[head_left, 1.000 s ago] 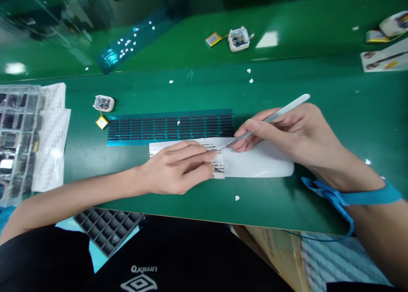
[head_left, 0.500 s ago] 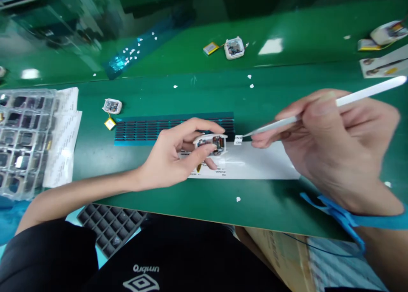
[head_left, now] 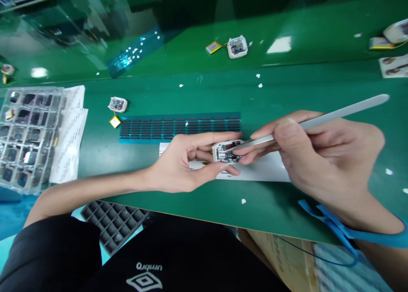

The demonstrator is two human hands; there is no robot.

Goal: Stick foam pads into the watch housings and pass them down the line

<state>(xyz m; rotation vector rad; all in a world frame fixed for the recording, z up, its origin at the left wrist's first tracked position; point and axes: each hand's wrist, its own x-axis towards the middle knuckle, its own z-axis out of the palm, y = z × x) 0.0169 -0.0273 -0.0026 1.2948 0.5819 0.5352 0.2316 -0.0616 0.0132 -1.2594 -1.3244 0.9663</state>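
Observation:
My left hand [head_left: 186,164] grips a small white open device housing [head_left: 218,155] by its edges, with the circuit board inside facing up. Between thumb and fingers of my right hand [head_left: 321,156] is a pair of metal tweezers [head_left: 338,111], whose tips reach into the housing. A small white printed label [head_left: 222,154] lies at those tips, over the board; whether the tips still pinch it I cannot tell. Beneath both hands is a white label sheet [head_left: 267,168] with small black print. Behind my left hand lies a blue strip sheet with dark bars [head_left: 149,128].
Other open housings [head_left: 117,104] [head_left: 237,47] with yellow-edged batteries [head_left: 115,121] lie on the green bench [head_left: 204,94]. At left, a clear tray [head_left: 32,134] of parts sits beside printed paper [head_left: 68,156]. White bits [head_left: 243,201] are scattered about. Below the bench edge is a grey compartment tray [head_left: 111,224].
My right hand has moved left, bringing the label on the tweezers from beside the housing into it. My left hand has shifted slightly right and tilted the housing.

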